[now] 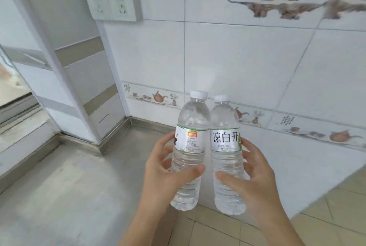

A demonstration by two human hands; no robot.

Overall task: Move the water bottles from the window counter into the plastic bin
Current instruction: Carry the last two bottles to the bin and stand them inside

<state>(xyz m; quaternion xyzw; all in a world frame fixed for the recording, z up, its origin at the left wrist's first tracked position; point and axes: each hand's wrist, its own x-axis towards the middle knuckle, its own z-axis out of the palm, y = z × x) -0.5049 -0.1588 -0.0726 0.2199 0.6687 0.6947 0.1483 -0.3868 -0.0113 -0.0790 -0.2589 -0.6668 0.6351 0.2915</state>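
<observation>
- Nearest the camera, the two forearms were seen rising from the bottom edge; the left hand [168, 168] was wrapped around the left bottle [188, 152], thumb across the front and fingers curled behind, and the right hand [251, 176] was closed the same way around the right bottle [226, 156].
- The steel window counter [69, 186] was spread across the lower left, with the tiled wall [247, 63] behind it and a double wall socket [113, 3] high on the left.
- Both bottles were held upright in the air, side by side and touching or nearly so at the shoulders, their bases past the counter's edge and over the floor tiles [217, 232].
- Both white caps were seen to be on, and both bottles appeared full — weight was to be expected.
- The plastic bin was not in view, so its place could not be told.
- The step in hand was judged to be the carry: the grips, set low on the ribbed bodies, were best kept firm but not crushing, the bottles kept upright and apart enough not to knock, and each lowered into the bin rather than dropped.
</observation>
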